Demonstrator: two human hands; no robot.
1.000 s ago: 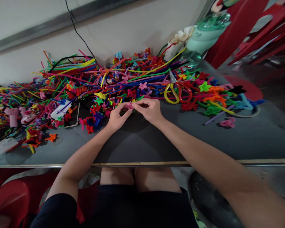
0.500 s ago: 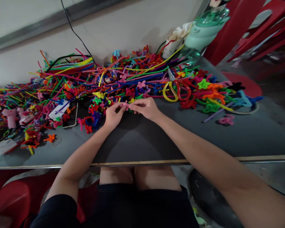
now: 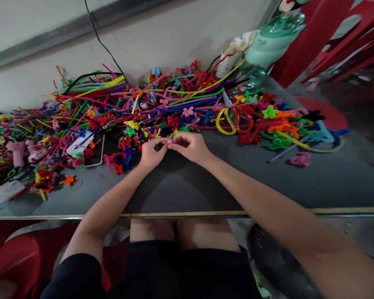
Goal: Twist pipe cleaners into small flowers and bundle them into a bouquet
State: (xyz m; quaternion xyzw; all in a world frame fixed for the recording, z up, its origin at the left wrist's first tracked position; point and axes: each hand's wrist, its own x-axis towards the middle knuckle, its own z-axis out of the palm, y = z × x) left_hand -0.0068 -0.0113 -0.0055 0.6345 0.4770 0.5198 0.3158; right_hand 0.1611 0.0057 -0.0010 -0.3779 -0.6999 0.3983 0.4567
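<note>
Between my fingertips is a small pink pipe-cleaner piece (image 3: 167,142), mostly covered by the fingers. My left hand (image 3: 152,154) pinches it from the left, thumb and forefinger together. From the other side my right hand (image 3: 190,146) grips it with thumb and fingertips, the fingers curled. Both hands are just above the near edge of a heap of colourful pipe cleaners (image 3: 162,104). Red, blue and green pipe-cleaner flowers (image 3: 127,151) lie beside my left hand. Scissors (image 3: 230,118) with one yellow and one red handle lie beyond my right hand.
A pink pipe-cleaner shape (image 3: 300,159) lies on the dark table (image 3: 345,178) at right. A green water bottle (image 3: 266,45) and a paper cup (image 3: 227,62) stand at the back. Pink glue guns (image 3: 17,153) lie at left. Red chairs (image 3: 358,45) are beyond the table.
My right fingers have curled more and shifted around the pink piece, which stays between both hands. The whole view has shifted slightly.
</note>
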